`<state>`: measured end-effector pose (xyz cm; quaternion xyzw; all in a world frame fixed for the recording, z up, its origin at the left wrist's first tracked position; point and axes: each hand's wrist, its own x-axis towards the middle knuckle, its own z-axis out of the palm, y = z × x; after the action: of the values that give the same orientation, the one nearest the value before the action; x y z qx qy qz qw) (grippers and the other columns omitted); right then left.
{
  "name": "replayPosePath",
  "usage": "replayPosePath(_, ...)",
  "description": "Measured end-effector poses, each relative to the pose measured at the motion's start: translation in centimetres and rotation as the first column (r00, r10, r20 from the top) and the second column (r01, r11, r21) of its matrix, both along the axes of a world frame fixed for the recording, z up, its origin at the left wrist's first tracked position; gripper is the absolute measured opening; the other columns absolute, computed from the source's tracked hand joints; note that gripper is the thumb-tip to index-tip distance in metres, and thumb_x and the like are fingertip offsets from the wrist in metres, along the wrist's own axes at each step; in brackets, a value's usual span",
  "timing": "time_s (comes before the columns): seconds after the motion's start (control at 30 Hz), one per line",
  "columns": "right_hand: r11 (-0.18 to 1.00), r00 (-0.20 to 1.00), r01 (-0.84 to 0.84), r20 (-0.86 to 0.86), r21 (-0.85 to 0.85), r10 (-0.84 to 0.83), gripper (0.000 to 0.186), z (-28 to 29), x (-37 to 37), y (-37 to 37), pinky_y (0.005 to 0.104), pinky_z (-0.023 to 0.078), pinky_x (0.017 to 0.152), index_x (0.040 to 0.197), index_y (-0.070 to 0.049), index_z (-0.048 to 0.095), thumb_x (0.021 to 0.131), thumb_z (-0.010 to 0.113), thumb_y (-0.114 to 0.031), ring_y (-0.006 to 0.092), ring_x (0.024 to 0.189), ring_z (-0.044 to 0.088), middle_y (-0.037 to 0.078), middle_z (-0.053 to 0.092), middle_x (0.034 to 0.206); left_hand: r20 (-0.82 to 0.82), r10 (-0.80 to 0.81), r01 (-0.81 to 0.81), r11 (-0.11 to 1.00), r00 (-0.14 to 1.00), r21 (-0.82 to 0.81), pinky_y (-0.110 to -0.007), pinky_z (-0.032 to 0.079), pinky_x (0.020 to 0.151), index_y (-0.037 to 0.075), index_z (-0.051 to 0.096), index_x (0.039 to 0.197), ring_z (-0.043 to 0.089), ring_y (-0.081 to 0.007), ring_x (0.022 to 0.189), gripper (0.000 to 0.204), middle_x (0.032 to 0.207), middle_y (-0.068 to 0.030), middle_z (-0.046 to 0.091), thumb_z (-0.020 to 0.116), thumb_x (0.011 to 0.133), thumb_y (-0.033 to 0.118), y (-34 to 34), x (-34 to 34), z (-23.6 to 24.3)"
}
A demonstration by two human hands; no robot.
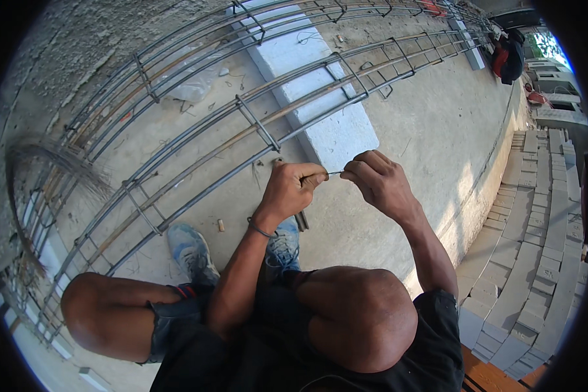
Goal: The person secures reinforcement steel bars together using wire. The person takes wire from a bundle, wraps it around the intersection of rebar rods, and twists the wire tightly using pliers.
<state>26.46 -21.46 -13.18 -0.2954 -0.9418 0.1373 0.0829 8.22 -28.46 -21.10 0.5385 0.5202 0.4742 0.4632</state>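
A short piece of thin dark wire (334, 173) spans the small gap between my two hands. My left hand (291, 188) pinches one end between thumb and fingers. At the other end, the bent fingers of my right hand (382, 183) are closed on it. Below my left hand shows a dark metal bar-like thing (301, 221), partly hidden; I cannot tell whether it lies on the floor. Just beyond my hands stands a long white block (340, 134). A rebar cage (248, 130) of long bars and bent stirrups runs across it, left of my hands.
Another rebar cage (176, 55) lies farther left, near a rough wall. A bundle of thin wires (62, 160) hangs over the bars at left. Clear plastic (193, 81) lies on the concrete floor (431, 98). Stacked grey blocks (529, 248) stand at right. A person (508, 55) is at far right.
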Motion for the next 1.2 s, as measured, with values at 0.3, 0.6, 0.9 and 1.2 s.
replayPosePath(0.3, 0.417, 0.914, 0.348, 0.204, -0.840, -0.351, 0.029, 2.2, 0.9, 0.5, 0.0275, 0.041, 0.049, 0.075, -0.002, 0.061, 0.085, 0.065, -0.028, 0.0112, 0.052, 0.050, 0.003, 0.056, 0.061, -0.132, -0.103, 0.134, 0.958, 0.986, 0.253, -0.032, 0.049, 0.058, 0.000, 0.068, 0.083, 0.064, -0.0253, 0.063, 0.009, 0.072, -0.0134, 0.065, 0.062, 0.076, -0.001, -0.7, -0.3, 1.0)
replayPosePath(0.6, 0.441, 0.716, 0.194, -0.181, -0.876, -0.674, 0.037, 0.4, -0.9, 0.1, 0.0253, 0.048, 0.067, 0.103, 0.001, 0.062, 0.087, 0.064, -0.033, 0.0117, 0.078, 0.057, 0.007, 0.064, 0.090, 0.309, 0.226, -0.221, 0.974, 0.924, -0.051, -0.024, 0.042, 0.052, -0.002, 0.055, 0.102, 0.053, -0.0078, 0.058, 0.019, 0.065, -0.0045, 0.060, 0.057, 0.091, 0.012, -0.1, 2.9, 1.2)
replayPosePath(0.9, 0.427, 0.507, -0.003, -0.369, -0.904, -0.779, 0.020, -3.2, -5.4, 0.6, 0.0293, 0.051, 0.072, 0.095, 0.001, 0.062, 0.094, 0.053, -0.017, 0.0133, 0.073, 0.060, 0.006, 0.064, 0.080, 0.094, 0.465, -0.466, 0.885, 0.880, -0.019, -0.027, 0.048, 0.063, 0.000, 0.051, 0.105, 0.060, -0.0151, 0.072, 0.026, 0.080, -0.0106, 0.065, 0.060, 0.090, 0.019, 1.3, -1.1, 0.5)
replayPosePath(1.2, 0.981, 0.983, 0.128, -0.110, -0.146, -0.145, 0.019, -4.9, -7.4, 7.5, 0.0383, 0.046, 0.068, 0.096, -0.003, 0.067, 0.080, 0.057, -0.001, 0.0312, 0.075, 0.056, 0.013, 0.058, 0.079, -0.552, 0.420, -0.532, 0.845, 0.721, -0.051, -0.029, 0.049, 0.070, 0.004, 0.067, 0.096, 0.065, -0.0165, 0.077, 0.016, 0.083, -0.0102, 0.069, 0.062, 0.083, 0.011, 6.6, -14.6, 1.0)
